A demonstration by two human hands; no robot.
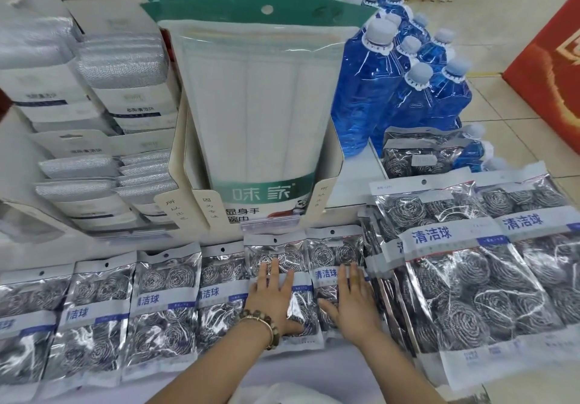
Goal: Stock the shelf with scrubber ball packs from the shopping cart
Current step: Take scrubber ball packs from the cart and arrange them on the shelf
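Down on the white shelf (351, 177), both hands lie flat on scrubber ball packs, palms down and fingers spread, so neither grip is closed around anything. The left hand (271, 297), with a beaded bracelet (266, 325) at the wrist, presses on one small pack (279, 257) in the front row. The right hand (351, 301) rests on the neighbouring small pack (329, 253), just beside the first; the two hands are near each other but apart.

Further small packs (163, 306) run in a row to the left, side by side and slightly overlapping, each with a blue-lettered band across the steel balls. To the right, larger scrubber ball packs (464, 265) lie stacked and fanned, reaching the shelf's front edge, and another pack (417, 155) lies behind them near the blue bottles (370, 89).

Behind the row stands an open cardboard display box (179, 165) holding white cloth packs (260, 105) with green tops. Left of it are boxes of grey scouring pads (119, 61). A red display (552, 74) stands on the tiled floor at the far right. No shopping cart is in view.
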